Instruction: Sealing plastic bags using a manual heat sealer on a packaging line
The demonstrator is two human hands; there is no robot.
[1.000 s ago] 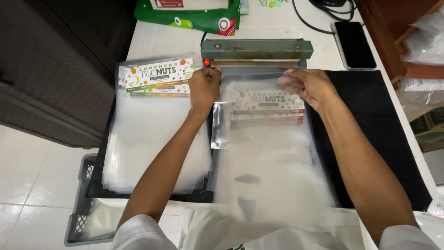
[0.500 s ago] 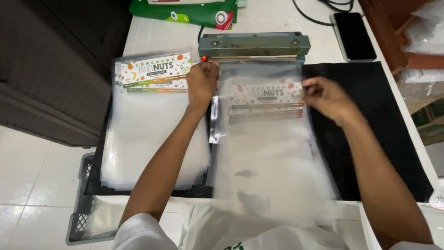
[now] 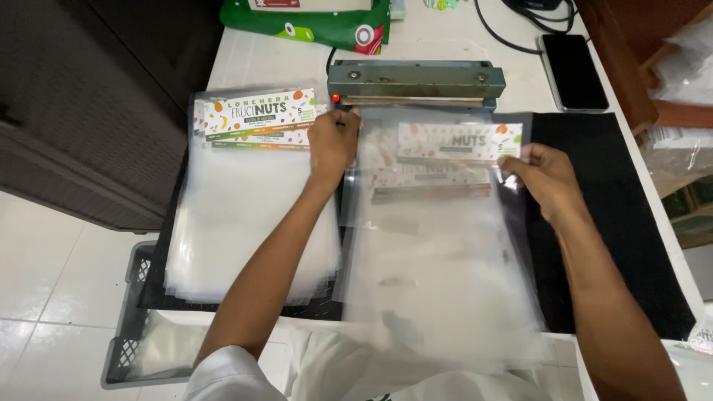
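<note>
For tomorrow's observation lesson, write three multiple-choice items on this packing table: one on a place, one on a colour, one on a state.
1. Where does the smartphone lie?
A. right of the heat sealer
B. on the stack of clear bags
C. in the crate on the floor

2. What colour is the mat under the work?
A. white
B. black
C. red

3. What is the right hand doing?
A. resting flat on the phone
B. hanging clear of the table
C. gripping the right edge of the clear bag

Answers:
1 A, the phone sits on the white table beyond the sealer's right end.
2 B, dark mat shows beside the bags.
3 C, its fingers pinch the bag's edge, while the left hand presses the bag's upper left corner by the sealer.
</note>
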